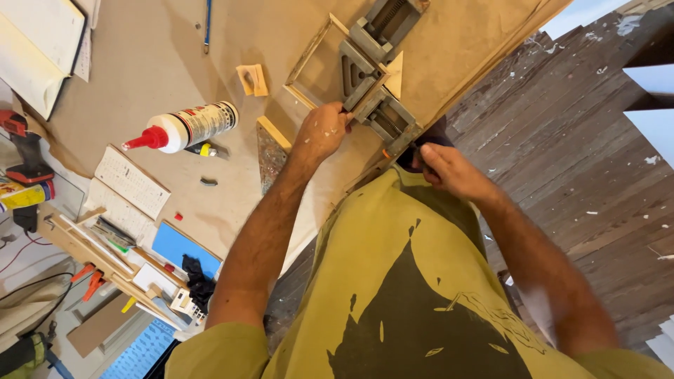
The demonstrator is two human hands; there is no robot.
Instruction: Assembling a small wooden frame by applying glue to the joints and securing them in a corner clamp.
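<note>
Head view: looks straight down at a workbench [140, 56] covered in brown board, with a dark plank floor [562, 140] to the right.
Left hand [321, 131]: fingers curled and pressing on the wooden frame [307, 62] where it enters the corner clamp [372, 77]; I cannot tell whether it grips a frame strip or only holds it down.
Right hand [449, 170]: closed around the dark handle [421, 145] at the clamp's near end, at the bench edge.
Corner clamp: grey metal, lying diagonally on the bench, with 1 corner of the frame seated in it.
Wooden frame: thin pale strips, flat on the bench, left of the clamp.
Glue bottle [184, 127]: white with a red nozzle, lying on its side, well left of the left hand.
Wood block [252, 79]: small, between the bottle and the frame.
Drill [24, 144]: red and black, at the far left edge.
</note>
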